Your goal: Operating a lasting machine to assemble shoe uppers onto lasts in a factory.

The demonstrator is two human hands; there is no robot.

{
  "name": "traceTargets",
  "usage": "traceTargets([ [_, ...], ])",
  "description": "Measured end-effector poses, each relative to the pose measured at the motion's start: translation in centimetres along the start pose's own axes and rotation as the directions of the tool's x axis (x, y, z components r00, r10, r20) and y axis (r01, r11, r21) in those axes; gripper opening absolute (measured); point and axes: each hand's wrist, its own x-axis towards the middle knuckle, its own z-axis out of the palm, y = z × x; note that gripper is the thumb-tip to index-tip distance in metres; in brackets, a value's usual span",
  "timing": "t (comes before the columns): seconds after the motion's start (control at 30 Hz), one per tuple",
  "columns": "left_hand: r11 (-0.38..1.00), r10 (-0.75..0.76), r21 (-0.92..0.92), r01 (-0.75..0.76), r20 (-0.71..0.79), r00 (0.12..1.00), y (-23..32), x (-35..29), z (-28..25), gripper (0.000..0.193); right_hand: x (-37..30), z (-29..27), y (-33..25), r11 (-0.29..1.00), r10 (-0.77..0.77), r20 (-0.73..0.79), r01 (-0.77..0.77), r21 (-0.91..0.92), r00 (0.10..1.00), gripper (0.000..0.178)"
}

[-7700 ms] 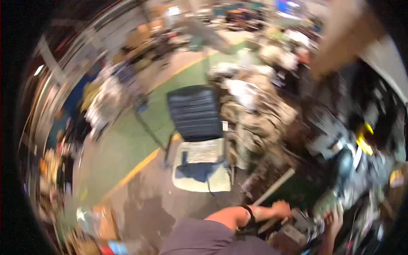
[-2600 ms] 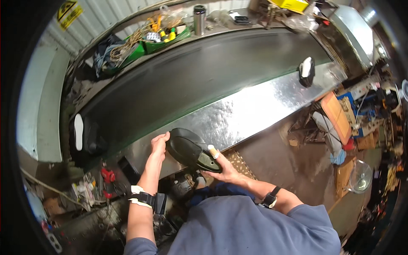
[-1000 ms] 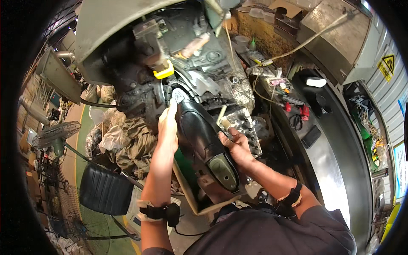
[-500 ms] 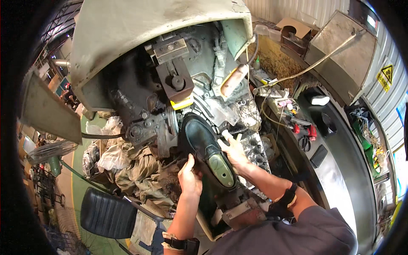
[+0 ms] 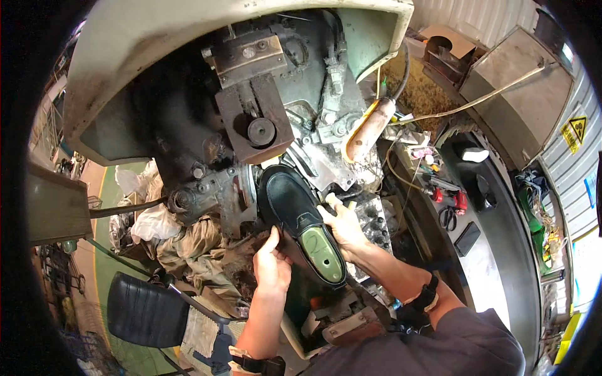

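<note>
A black leather slip-on shoe [image 5: 290, 199] with a green shoe last [image 5: 323, 254] inside it points toe-first into the machine. Its toe sits just below the dark metal block [image 5: 254, 119] and beside the metal clamp parts. My left hand [image 5: 272, 266] grips the shoe's left side, thumb up along the edge and the other fingers partly hidden beneath. On the opposite side my right hand [image 5: 343, 227] holds the shoe near its middle, with pale covers on some fingertips. The sole is hidden from view.
The machine's pale hood [image 5: 188, 28] arches over the work. A lamp-like fixture [image 5: 370, 130] hangs right of the shoe. Further right runs a dark belt [image 5: 511, 232], with a red-handled tool [image 5: 459, 202] and a black phone-like slab [image 5: 467, 239] beside it. A black chair [image 5: 147, 310] stands lower left.
The view has moved closer to the machine. Both hands keep their hold on the shoe, which stays toe-first at the block. The bright yellow patch under the block is now mostly out of sight.
</note>
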Motion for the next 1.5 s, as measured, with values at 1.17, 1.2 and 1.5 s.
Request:
traceTargets([
  [1.17,0.963,0.261,0.128,-0.236,-0.236,0.936,-3.8,3.8,-3.2,0.046,0.7,-1.6,2.2,0.869,0.131,0.114,-0.170,0.464,0.985,0.062],
  [1.2,0.931,0.358,0.163,-0.326,-0.243,0.902,-3.6,3.7,-5.4,0.046,0.5,-2.7,2.2,0.916,0.195,0.132,-0.229,0.329,0.972,0.058],
  [1.5,0.980,0.192,0.158,-0.120,-0.606,0.772,-11.0,4.1,-43.1,0.055,-5.0,0.6,3.1,0.945,0.282,0.193,-0.307,0.115,0.940,0.052],
])
